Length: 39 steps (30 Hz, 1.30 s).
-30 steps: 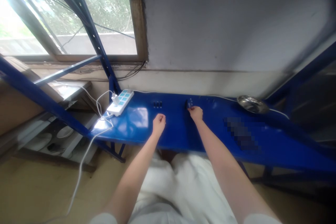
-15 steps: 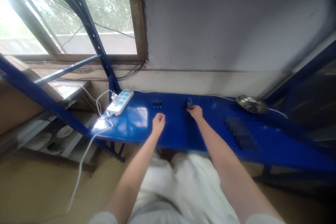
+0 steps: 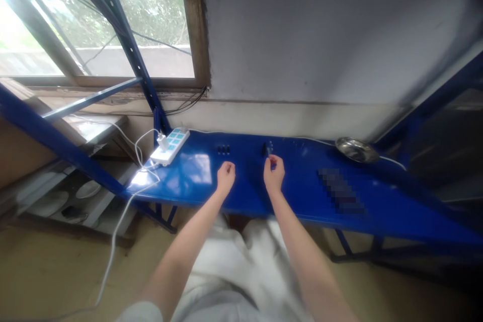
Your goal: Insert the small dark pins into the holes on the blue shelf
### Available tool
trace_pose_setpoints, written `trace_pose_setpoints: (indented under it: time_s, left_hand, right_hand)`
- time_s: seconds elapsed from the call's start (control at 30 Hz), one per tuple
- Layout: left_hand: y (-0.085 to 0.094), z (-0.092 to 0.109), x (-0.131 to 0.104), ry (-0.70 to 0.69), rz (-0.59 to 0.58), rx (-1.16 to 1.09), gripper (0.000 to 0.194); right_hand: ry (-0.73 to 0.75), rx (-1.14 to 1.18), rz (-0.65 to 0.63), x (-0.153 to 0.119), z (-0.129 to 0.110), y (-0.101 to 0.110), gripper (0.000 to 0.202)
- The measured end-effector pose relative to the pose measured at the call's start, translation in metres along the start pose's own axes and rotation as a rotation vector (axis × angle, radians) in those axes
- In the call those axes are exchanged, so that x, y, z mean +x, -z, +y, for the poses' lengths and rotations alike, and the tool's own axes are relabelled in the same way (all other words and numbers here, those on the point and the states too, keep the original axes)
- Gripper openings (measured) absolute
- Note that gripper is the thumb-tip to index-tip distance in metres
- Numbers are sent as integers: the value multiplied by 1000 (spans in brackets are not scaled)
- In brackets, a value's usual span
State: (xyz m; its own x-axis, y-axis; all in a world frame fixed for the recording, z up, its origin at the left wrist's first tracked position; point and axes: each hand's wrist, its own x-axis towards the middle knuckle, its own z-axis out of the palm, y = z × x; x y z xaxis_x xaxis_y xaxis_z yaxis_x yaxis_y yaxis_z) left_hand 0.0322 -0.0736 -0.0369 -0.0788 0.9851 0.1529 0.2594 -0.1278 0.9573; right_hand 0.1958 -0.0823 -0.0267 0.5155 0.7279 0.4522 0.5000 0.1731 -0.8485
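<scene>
Over the glossy, smooth blue tabletop (image 3: 249,196), the bare left hand (image 3: 226,176) has its fingers curled toward the thumb; whether something small sits between them cannot be told. Just beyond it stand three short, dark, slim pieces (image 3: 223,150) in an even row. The right hand (image 3: 274,173) bends its thumb and forefinger toward each other, right at a cluster of small, translucent bluish bits (image 3: 269,146); blur hides whether the fingertips pinch one. A small dark piece (image 3: 264,149) is just left of that cluster. Further right are a round, mirror-bright metal dish (image 3: 356,150) and a dark, oblong, pixelated object (image 3: 341,191). At the left end, a boxy white power strip (image 3: 171,147) with pale-blue socket faces carries a chunky white plug (image 3: 162,141).
</scene>
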Motion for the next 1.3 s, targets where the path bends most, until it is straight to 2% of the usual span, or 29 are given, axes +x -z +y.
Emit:
trace_pose_setpoints:
  time_s: [0.1,0.23,0.37,0.53,0.67,0.87,1.07,1.13,1.2,1.3]
  left_hand:
    - [-1,7,4,-66,-2,98,19]
    - [-1,25,20,-115,-5,271,50]
    - [-4,40,44,-11,-44,431,65]
    - [-12,43,65,77,-89,525,69]
    - [-16,43,74,139,-68,520,66]
    - [-15,37,83,185,-83,542,50]
    - [-17,28,88,84,-147,631,35]
    - [-20,25,86,61,-169,526,24]
    - [-24,22,82,69,-246,360,13]
    - [-32,18,69,112,-387,101,13]
  right_hand:
    - [126,-62,-30,-9,-1,1,28]
    - [195,-106,-50,-13,5,0,29]
    - [257,-120,-67,-14,10,-3,29]
    - [303,-124,-94,-15,12,-4,28]
    - [302,-120,-97,-15,11,-2,28]
    - [279,-93,-126,-16,10,-1,29]
    - [282,-88,-119,-16,10,-1,28]
    - [282,-90,-117,-15,10,-1,28]
    - [275,-100,-128,-15,10,-1,29]
    - [266,-146,-164,-13,10,-2,31]
